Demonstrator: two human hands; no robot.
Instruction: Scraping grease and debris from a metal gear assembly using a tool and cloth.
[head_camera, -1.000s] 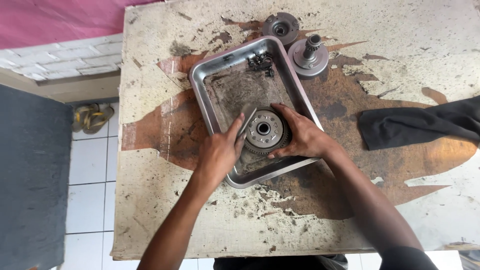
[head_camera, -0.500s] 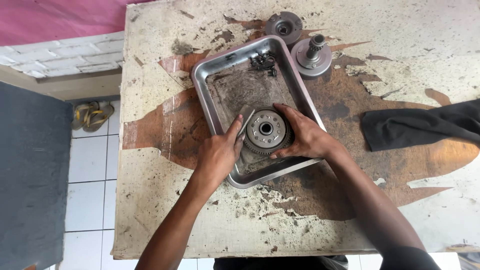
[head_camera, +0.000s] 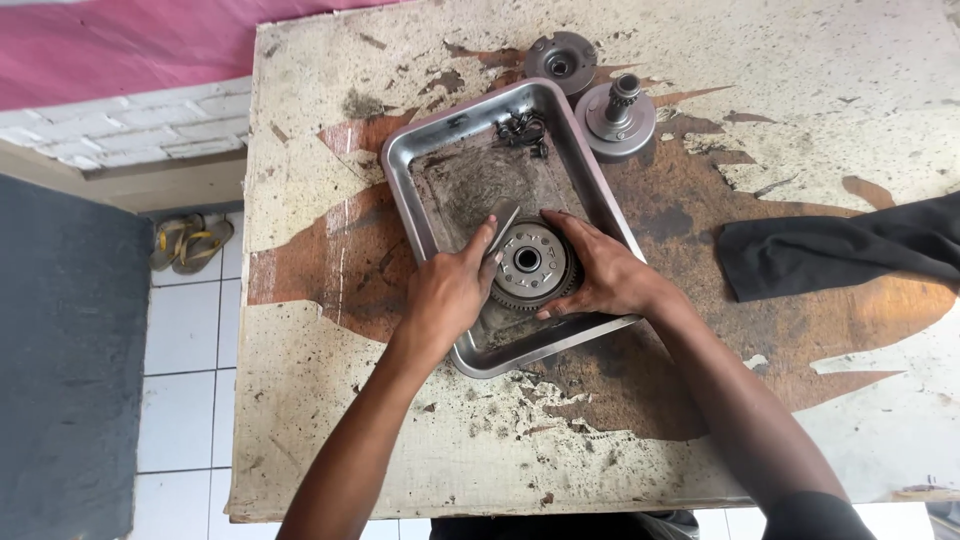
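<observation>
**Gear assembly gripped in tray**

The left hand (head_camera: 450, 290) and right hand (head_camera: 600, 275) curl part-closed around the round toothed gear assembly (head_camera: 530, 262), one on each side. It sits in the near half of the metal tray (head_camera: 400, 170). Over the last second the assembly has stayed in place; the grip is unchanged. Two round parts (head_camera: 620, 112) lie just beyond the tray, a dark cloth (head_camera: 830, 250) to its right.

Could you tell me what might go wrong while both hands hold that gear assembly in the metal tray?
The tray looks greasy, so the toothed gear assembly might slip between the left hand and right hand. Its teeth could nick fingers pressed to the rim. The tray's near corner sits fairly close to the table's front edge, so a hard push might shift it.
</observation>
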